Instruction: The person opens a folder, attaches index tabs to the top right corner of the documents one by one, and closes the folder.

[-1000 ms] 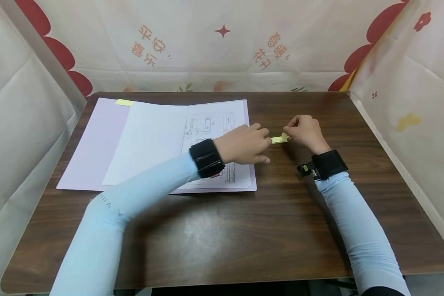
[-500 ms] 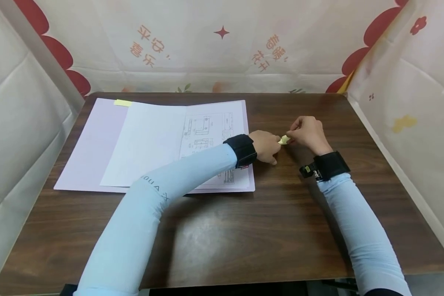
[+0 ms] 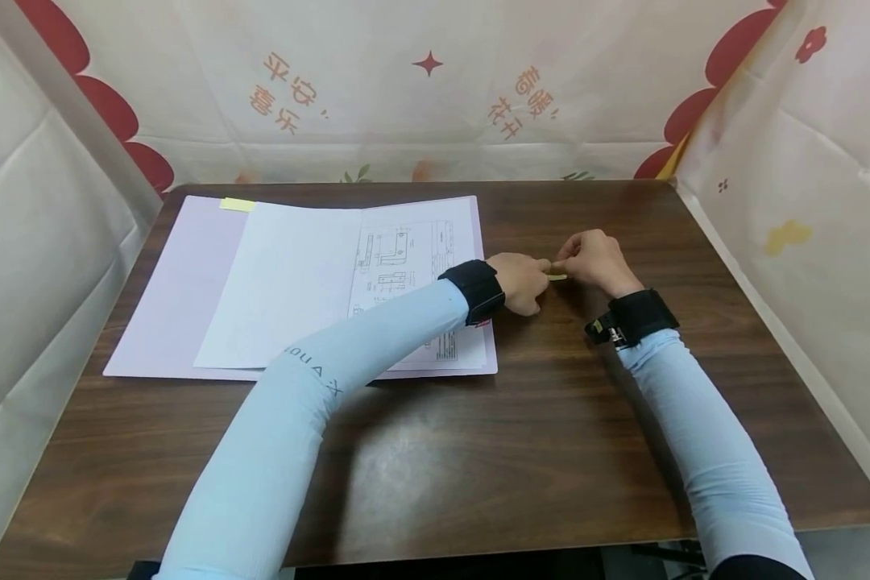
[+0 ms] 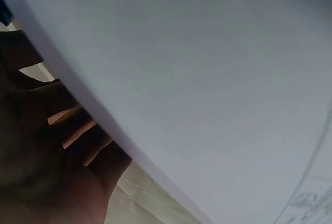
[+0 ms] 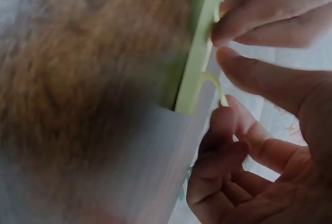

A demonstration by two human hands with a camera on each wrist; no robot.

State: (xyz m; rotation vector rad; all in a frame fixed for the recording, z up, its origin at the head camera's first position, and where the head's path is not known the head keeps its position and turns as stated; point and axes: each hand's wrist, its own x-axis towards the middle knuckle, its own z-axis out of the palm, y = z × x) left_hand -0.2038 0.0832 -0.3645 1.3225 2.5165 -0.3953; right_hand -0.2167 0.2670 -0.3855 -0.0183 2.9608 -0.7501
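A slim yellow sticky note pad (image 3: 557, 277) lies on the table just right of the open folder, mostly covered by both hands. My left hand (image 3: 522, 282) reaches across the folder's right edge, its extended fingertips on the pad's left end. My right hand (image 3: 594, 262) is at the other end. In the right wrist view the top sticky note (image 5: 213, 80) curls up from the pad, its free end at the fingers (image 5: 228, 123) of my right hand. My left hand's fingers (image 5: 270, 14) press the pad's far end there.
A lilac folder (image 3: 188, 282) lies open at the left and holds white sheets with technical drawings (image 3: 395, 250). A yellow tab (image 3: 238, 205) sticks out at its top edge. Printed curtains (image 3: 406, 121) close in the brown table (image 3: 551, 451) at the back and sides.
My left hand has moved right, off the drawing sheet and onto the sticky note pad. My right hand has stayed by the pad, shifting slightly.
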